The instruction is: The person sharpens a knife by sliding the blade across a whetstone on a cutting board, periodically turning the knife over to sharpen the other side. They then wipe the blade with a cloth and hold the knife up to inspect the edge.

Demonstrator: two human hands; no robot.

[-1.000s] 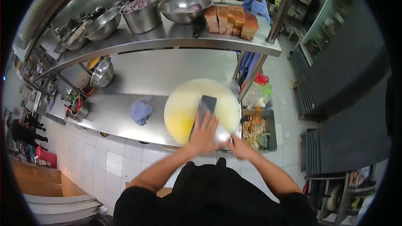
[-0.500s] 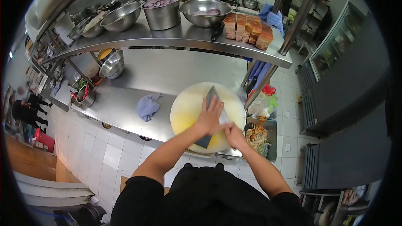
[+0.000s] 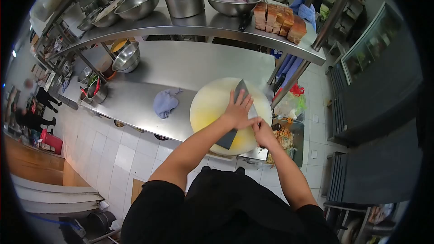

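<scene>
My left hand [image 3: 238, 110] presses down flat with its fingers spread. It lies over a knife blade [image 3: 252, 106] and a dark grey slab [image 3: 226, 139] that looks like a sharpening stone. My right hand [image 3: 263, 133] is closed around the knife's dark handle, near the board's right edge, close by my left thumb. Both blade and slab rest on a round, yellow-stained cutting board [image 3: 205, 101]; my left hand and forearm hide part of them. A crumpled blue cloth [image 3: 166, 103] lies on the steel counter left of the board.
Slabs of layered meat [image 3: 276, 18], a black-handled knife [image 3: 245, 21], a pot of sliced onions [image 3: 184, 1] and steel bowls [image 3: 232, 1] occupy the shelf [image 3: 203, 29] above. A bin of food scraps [image 3: 296, 142] stands right of the board. People in dark clothes [image 3: 38, 116] are far left.
The view has shifted, so the counter and board appear higher and further right. My left hand stays flat over the blade, and my right hand keeps hold of the handle.
</scene>
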